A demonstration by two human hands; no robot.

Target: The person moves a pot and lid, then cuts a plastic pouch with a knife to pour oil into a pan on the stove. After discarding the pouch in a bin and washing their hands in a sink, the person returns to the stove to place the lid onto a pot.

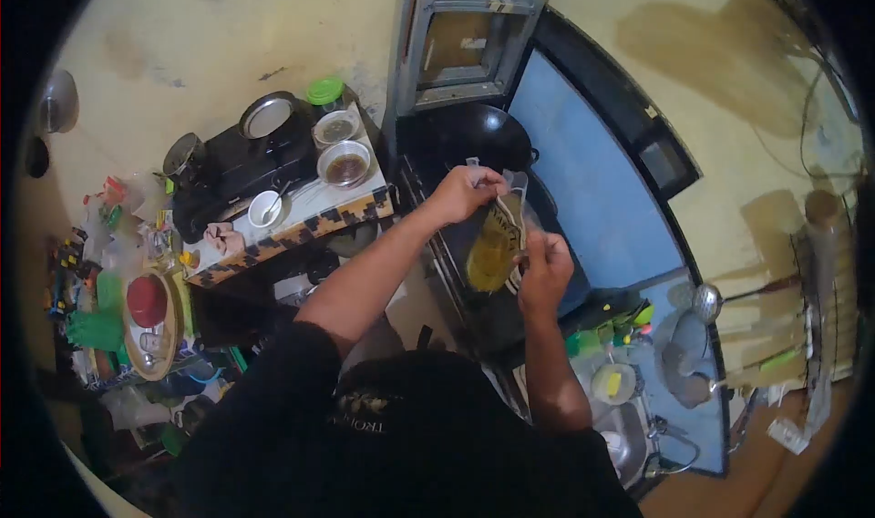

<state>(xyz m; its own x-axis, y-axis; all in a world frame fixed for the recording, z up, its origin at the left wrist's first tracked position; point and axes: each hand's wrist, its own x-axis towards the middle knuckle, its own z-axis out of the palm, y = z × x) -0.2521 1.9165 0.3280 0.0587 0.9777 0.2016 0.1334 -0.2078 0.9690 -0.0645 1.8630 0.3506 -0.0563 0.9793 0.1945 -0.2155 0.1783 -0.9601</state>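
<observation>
A clear plastic pouch of yellow oil [490, 256], with printed lettering on its side, hangs between my hands. My left hand [467, 195] pinches its upper edge, fingers closed on the plastic. My right hand [547, 267] grips the right side of the pouch, thumb and fingers pressed together. The pouch is tilted over the dark counter. Just beyond my left hand, a large black wok [478, 135] stands at the back, apart from the pouch.
To the left, a tiled counter [319, 215] bears a black stove [246, 167], a white cup with a spoon [266, 208] and a bowl of brown liquid [346, 164]. A sink [629, 441] lies at lower right. Ladles [708, 303] hang on the right wall.
</observation>
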